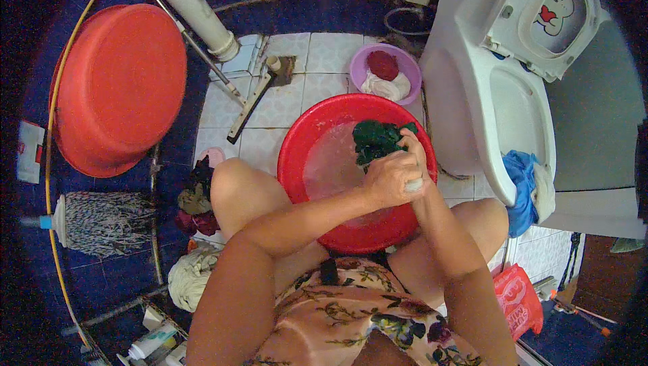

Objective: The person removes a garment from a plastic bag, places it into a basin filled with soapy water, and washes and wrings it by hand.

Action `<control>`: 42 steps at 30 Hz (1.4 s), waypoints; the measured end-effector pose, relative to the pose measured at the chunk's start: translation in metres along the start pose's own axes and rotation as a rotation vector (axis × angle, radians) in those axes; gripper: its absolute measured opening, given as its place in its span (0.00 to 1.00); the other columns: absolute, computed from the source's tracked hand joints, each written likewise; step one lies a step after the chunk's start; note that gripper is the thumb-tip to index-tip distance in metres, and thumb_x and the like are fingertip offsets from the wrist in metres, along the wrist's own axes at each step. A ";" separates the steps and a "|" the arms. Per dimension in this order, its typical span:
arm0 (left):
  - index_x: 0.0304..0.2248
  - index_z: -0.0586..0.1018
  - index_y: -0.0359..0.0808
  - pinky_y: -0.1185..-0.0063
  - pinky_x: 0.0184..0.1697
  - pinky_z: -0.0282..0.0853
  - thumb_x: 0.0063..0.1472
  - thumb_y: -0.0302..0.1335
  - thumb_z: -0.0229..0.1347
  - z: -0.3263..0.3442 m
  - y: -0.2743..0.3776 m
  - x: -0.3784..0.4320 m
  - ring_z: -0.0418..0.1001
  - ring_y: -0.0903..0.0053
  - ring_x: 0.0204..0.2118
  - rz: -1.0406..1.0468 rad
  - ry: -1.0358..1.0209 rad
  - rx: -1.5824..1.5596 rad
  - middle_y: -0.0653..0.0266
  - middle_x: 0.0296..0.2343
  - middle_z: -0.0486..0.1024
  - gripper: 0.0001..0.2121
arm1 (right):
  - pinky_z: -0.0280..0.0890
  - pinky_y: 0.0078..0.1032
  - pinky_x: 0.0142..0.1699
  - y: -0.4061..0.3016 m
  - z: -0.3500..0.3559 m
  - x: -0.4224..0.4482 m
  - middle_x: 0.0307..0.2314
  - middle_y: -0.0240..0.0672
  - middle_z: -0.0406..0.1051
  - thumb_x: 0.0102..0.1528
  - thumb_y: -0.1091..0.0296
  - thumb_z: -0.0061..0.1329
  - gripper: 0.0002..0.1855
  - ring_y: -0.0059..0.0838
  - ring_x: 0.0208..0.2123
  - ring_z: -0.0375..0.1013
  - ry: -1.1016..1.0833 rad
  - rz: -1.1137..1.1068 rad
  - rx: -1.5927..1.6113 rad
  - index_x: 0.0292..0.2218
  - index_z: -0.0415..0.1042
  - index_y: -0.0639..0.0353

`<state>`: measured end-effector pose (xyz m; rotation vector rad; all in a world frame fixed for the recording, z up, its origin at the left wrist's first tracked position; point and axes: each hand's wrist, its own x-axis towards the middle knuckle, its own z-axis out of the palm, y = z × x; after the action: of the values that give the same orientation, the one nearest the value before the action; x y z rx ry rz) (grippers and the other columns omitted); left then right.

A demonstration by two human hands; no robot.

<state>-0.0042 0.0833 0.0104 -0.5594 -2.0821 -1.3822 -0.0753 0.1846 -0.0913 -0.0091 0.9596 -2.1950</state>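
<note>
A red plastic basin (293, 163) with cloudy water in it sits on the floor between my knees. Over its right half both my hands grip a wet dark green cloth (377, 138). My left hand (416, 153) is at the right end of the cloth, with its fingers curled around it. My right hand (392, 176) is closed at the cloth's lower side and presses against my left hand. Something pale, perhaps soap, shows at the right hand's edge. Part of the cloth is hidden under my fingers.
A purple basin (356, 70) with dark red and white cloths stands just beyond. To the right is a toilet (521, 108) with blue and white cloths on its rim. A squeegee (250, 108), a mop (109, 222), a leaning red tub (136, 77) and piled clothes (195, 275) are on the left.
</note>
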 end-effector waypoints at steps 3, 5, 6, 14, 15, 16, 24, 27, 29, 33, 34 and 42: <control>0.19 0.73 0.40 0.73 0.25 0.63 0.40 0.32 0.53 -0.021 -0.036 -0.004 0.66 0.67 0.21 -0.216 -0.023 0.295 0.62 0.18 0.66 0.06 | 0.63 0.27 0.30 0.004 0.074 -0.016 0.22 0.32 0.64 0.46 0.71 0.35 0.08 0.28 0.23 0.66 0.245 -0.108 0.243 0.32 0.61 0.54; 0.21 0.74 0.40 0.73 0.26 0.63 0.42 0.32 0.53 -0.040 -0.051 0.016 0.66 0.66 0.22 -0.414 -0.081 0.474 0.62 0.19 0.66 0.07 | 0.62 0.28 0.38 -0.014 0.112 -0.029 0.30 0.34 0.63 0.49 0.70 0.34 0.10 0.29 0.33 0.65 0.449 -0.009 0.075 0.36 0.59 0.58; 0.20 0.73 0.39 0.73 0.26 0.63 0.44 0.32 0.52 -0.040 -0.047 0.017 0.67 0.67 0.23 -0.399 -0.084 0.474 0.61 0.20 0.66 0.06 | 0.62 0.28 0.38 -0.014 0.109 -0.029 0.30 0.33 0.63 0.48 0.70 0.34 0.10 0.29 0.33 0.65 0.442 -0.031 0.082 0.35 0.59 0.58; 0.15 0.68 0.37 0.73 0.24 0.60 0.46 0.33 0.50 -0.025 -0.037 -0.008 0.65 0.67 0.22 -0.105 -0.060 0.346 0.60 0.16 0.63 0.09 | 0.63 0.29 0.32 0.003 0.072 -0.015 0.24 0.33 0.64 0.46 0.72 0.33 0.06 0.29 0.26 0.66 0.245 -0.015 0.220 0.29 0.61 0.54; 0.15 0.68 0.37 0.71 0.24 0.59 0.51 0.33 0.46 -0.034 -0.045 0.006 0.64 0.65 0.22 -0.246 -0.174 0.474 0.59 0.16 0.62 0.12 | 0.63 0.28 0.34 -0.005 0.101 -0.024 0.26 0.33 0.64 0.46 0.72 0.33 0.07 0.30 0.29 0.66 0.446 -0.050 0.072 0.30 0.62 0.54; 0.16 0.69 0.36 0.72 0.24 0.61 0.50 0.33 0.45 -0.040 -0.047 0.013 0.64 0.66 0.21 -0.376 -0.125 0.469 0.58 0.17 0.64 0.11 | 0.63 0.28 0.35 -0.013 0.111 -0.030 0.27 0.33 0.64 0.45 0.72 0.33 0.07 0.30 0.30 0.65 0.441 -0.033 0.098 0.29 0.62 0.54; 0.21 0.72 0.38 0.73 0.25 0.61 0.44 0.31 0.48 -0.014 -0.004 -0.002 0.65 0.67 0.23 -0.017 -0.026 0.226 0.60 0.18 0.64 0.06 | 0.62 0.28 0.28 -0.002 0.060 -0.017 0.20 0.32 0.63 0.42 0.72 0.34 0.09 0.30 0.21 0.64 0.400 -0.119 -0.087 0.29 0.61 0.54; 0.19 0.70 0.35 0.71 0.31 0.59 0.48 0.34 0.48 -0.034 -0.046 0.009 0.63 0.64 0.27 -0.392 -0.113 0.302 0.59 0.22 0.64 0.10 | 0.61 0.31 0.34 -0.019 0.100 -0.028 0.24 0.33 0.59 0.34 0.75 0.33 0.10 0.31 0.29 0.62 0.508 -0.084 0.175 0.25 0.59 0.55; 0.27 0.70 0.35 0.73 0.35 0.59 0.50 0.35 0.47 -0.038 -0.074 -0.005 0.62 0.66 0.31 -0.467 0.205 0.393 0.56 0.25 0.63 0.11 | 0.61 0.32 0.35 -0.029 0.120 -0.033 0.23 0.33 0.59 0.32 0.76 0.32 0.11 0.34 0.28 0.62 0.396 -0.139 0.266 0.24 0.58 0.54; 0.35 0.68 0.40 0.67 0.36 0.63 0.51 0.39 0.44 -0.030 -0.072 -0.021 0.65 0.66 0.33 -1.212 0.151 0.061 0.61 0.33 0.63 0.14 | 0.62 0.34 0.36 -0.044 0.115 -0.035 0.24 0.33 0.59 0.31 0.76 0.32 0.13 0.36 0.29 0.62 0.406 -0.229 0.282 0.24 0.58 0.53; 0.37 0.66 0.40 0.65 0.36 0.63 0.51 0.40 0.44 -0.037 -0.051 -0.009 0.65 0.67 0.35 -1.491 0.030 -0.516 0.63 0.35 0.63 0.16 | 0.60 0.33 0.39 -0.049 0.106 -0.033 0.25 0.34 0.60 0.31 0.76 0.33 0.13 0.35 0.31 0.62 0.440 -0.255 0.299 0.24 0.58 0.54; 0.35 0.67 0.38 0.79 0.31 0.64 0.43 0.20 0.47 -0.042 -0.042 0.002 0.65 0.78 0.34 -0.973 0.073 -0.369 0.65 0.30 0.67 0.15 | 0.61 0.32 0.38 -0.031 0.074 -0.022 0.31 0.35 0.63 0.40 0.66 0.39 0.14 0.34 0.33 0.63 0.453 -0.015 -0.056 0.33 0.63 0.51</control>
<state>-0.0229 0.0287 -0.0046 0.4662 -2.1121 -2.2834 -0.0576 0.1655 -0.0127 0.4734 1.2664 -2.2273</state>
